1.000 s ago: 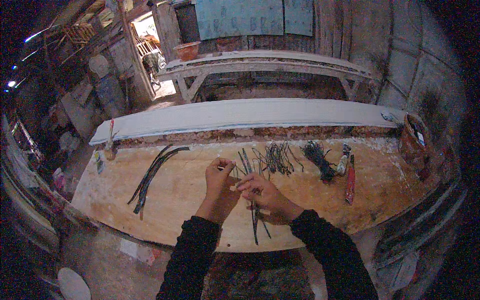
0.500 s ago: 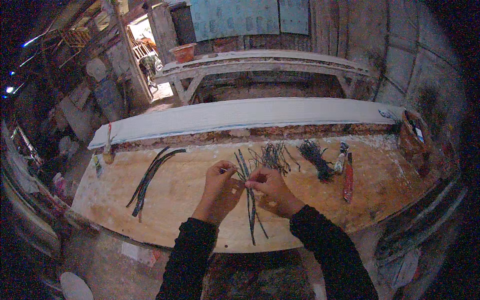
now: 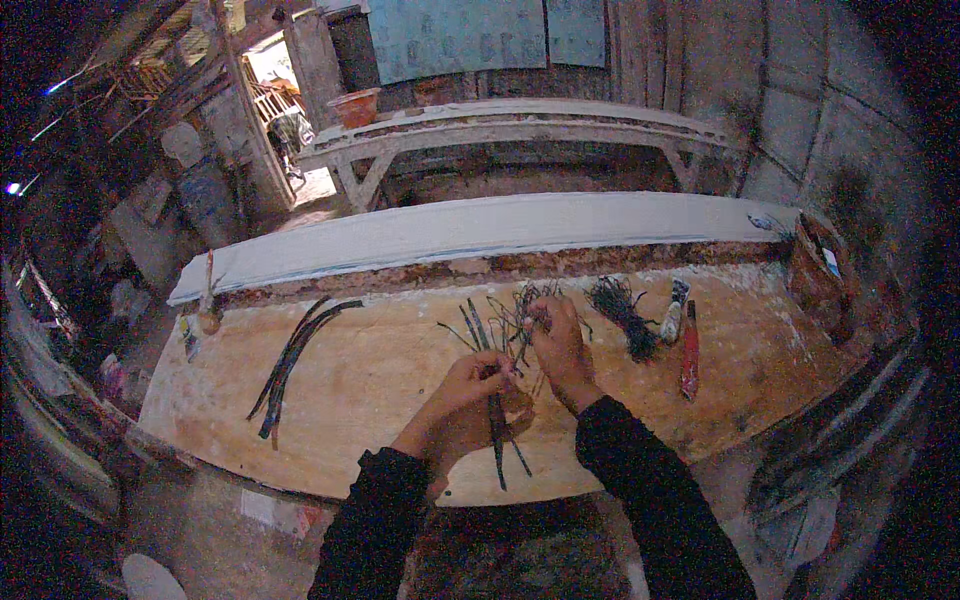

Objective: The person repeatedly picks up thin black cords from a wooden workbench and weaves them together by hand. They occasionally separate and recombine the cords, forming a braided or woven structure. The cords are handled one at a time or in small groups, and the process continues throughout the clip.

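Observation:
My left hand (image 3: pixel 475 395) is closed round a small bunch of narrow black strips (image 3: pixel 497 440), which lie lengthwise on the wooden board. The fingers pinch the bunch near its middle, and its ends stick out above and below. Farther up and to the right, my right hand (image 3: pixel 562 350) has its fingertips pressed together over a loose tangle of thin dark cord (image 3: pixel 523 310). Whatever those fingertips pinch is too small and dark to make out. A second bunch of black strips (image 3: pixel 292 360) lies apart to the left of my hands.
To the right on the wooden board (image 3: pixel 390 400) lie a dark cord bundle (image 3: pixel 625 312), a crumpled tube (image 3: pixel 674 312) and a red-handled tool (image 3: pixel 690 355). A long white plank (image 3: pixel 480 225) runs behind. A brown bag (image 3: pixel 815 270) stands at the right corner.
My right hand has left the strips and moved up and right to the cord tangle. My left hand has shifted down and right, closing round the strips. The view has shifted slightly.

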### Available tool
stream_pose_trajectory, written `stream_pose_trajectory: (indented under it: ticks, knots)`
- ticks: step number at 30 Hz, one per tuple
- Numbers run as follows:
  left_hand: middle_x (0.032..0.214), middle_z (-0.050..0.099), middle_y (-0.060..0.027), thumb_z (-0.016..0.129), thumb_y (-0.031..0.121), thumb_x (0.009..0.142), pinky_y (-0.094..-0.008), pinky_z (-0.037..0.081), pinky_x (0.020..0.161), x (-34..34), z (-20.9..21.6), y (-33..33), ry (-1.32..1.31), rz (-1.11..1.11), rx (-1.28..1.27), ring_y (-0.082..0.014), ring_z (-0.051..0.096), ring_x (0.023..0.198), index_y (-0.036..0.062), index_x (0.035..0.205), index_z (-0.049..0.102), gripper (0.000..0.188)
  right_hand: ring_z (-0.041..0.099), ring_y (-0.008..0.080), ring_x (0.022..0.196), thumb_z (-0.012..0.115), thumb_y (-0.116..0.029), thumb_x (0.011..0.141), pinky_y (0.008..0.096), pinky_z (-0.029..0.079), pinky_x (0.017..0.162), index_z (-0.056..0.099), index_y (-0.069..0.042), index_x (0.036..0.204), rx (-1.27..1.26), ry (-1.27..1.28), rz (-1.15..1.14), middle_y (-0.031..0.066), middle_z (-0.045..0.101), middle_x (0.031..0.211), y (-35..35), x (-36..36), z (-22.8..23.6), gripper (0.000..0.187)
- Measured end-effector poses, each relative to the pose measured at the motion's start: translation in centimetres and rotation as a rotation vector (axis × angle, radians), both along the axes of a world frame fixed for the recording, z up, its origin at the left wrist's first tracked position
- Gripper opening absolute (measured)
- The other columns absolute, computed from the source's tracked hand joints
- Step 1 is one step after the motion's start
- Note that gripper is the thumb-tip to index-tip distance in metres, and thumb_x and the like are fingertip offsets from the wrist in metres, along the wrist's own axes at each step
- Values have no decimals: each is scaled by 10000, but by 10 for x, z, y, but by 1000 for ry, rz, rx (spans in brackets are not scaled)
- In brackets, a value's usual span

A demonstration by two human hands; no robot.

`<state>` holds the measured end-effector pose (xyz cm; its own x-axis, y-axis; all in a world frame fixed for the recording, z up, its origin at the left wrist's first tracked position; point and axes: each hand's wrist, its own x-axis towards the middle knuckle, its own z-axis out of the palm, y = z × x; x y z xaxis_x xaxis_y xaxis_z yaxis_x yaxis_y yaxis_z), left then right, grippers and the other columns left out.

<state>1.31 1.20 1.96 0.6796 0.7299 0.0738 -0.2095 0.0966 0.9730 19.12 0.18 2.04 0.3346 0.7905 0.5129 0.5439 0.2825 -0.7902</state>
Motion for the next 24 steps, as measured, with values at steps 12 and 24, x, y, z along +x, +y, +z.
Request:
stream_pose_trajectory:
  ticks: [12,24]
  knots:
    - [742,552,-5,692,110,836,-276,436,564,-17,-15,31,138,500,226,-96,510,641,60,794,563,144,577,152,836,669,-120,850,289,461,730,657,-27,902,-20,0,108,82,600,929,-4,3,-5,107]
    - [736,574,-51,713,18,795,-325,502,396,-20,15,25,-104,741,-121,-152,574,587,10,772,583,132,484,162,1134,630,-122,886,297,481,868,621,-17,1113,-424,417,987,71,423,1269,-54,-45,15,251]
